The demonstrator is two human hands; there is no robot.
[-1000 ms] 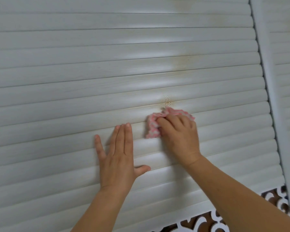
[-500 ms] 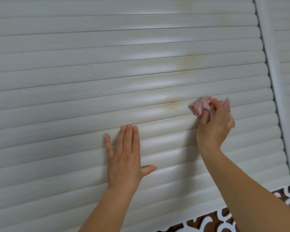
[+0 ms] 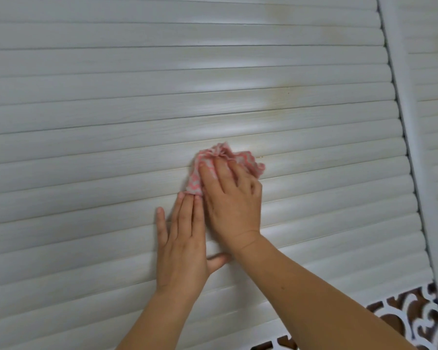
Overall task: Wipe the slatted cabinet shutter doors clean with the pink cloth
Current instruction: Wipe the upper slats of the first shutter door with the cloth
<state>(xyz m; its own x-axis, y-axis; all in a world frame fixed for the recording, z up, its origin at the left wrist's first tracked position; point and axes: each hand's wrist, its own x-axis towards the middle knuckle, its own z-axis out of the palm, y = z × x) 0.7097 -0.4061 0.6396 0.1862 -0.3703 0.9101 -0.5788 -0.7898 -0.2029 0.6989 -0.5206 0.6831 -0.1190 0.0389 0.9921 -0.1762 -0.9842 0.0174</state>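
Nearest the camera, the left hand (image 3: 181, 238) lies flat on the lower slats of the shutter door (image 3: 86, 137), fingers straight and close together, thumb out to the side, bracing the panel much as it did a moment ago. Just beyond it, the right hand (image 3: 232, 198) has swung back leftward from the right side of the panel and now presses the bunched pink cloth (image 3: 208, 160) against the slats, fingers curled over it; the cloth's lower corner touches the left fingertips. The cloth now covers the place where a brown speckled spot showed half a second ago, so that mark is likely being scrubbed. Farther up, a faint yellowish stain (image 3: 278, 97) remains, probably the next patch to wipe.
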